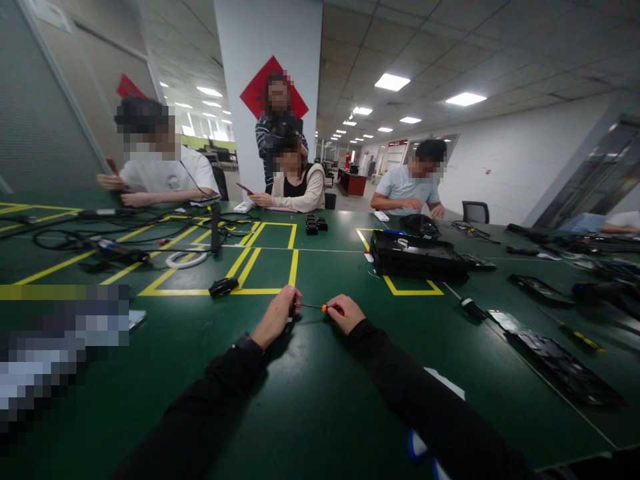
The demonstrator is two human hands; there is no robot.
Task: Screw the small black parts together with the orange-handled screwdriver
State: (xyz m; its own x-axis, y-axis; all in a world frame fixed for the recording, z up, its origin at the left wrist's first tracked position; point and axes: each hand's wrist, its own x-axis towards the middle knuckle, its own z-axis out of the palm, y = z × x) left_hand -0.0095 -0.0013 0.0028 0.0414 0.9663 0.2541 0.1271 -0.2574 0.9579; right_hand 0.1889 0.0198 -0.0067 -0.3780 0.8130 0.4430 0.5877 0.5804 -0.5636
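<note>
My right hand (346,313) is closed around the orange and black handle of a screwdriver (325,308). The thin metal shaft points left, and its tip reaches a small black part (293,308) held in my left hand (277,316). Fingers cover most of that part, so I cannot make out its kind. Whether the tip sits in a screw is too small to tell. Both hands are just above the green table (310,373). Left of my left hand, a small black device (223,287) lies on the yellow tape.
Several small black blocks (316,225) stand further back. A black tray (417,257) is at the right, with a yellow screwdriver (583,339) and a black panel (563,367) beyond. Cables and a white ring (186,259) lie left. Several people are around the table.
</note>
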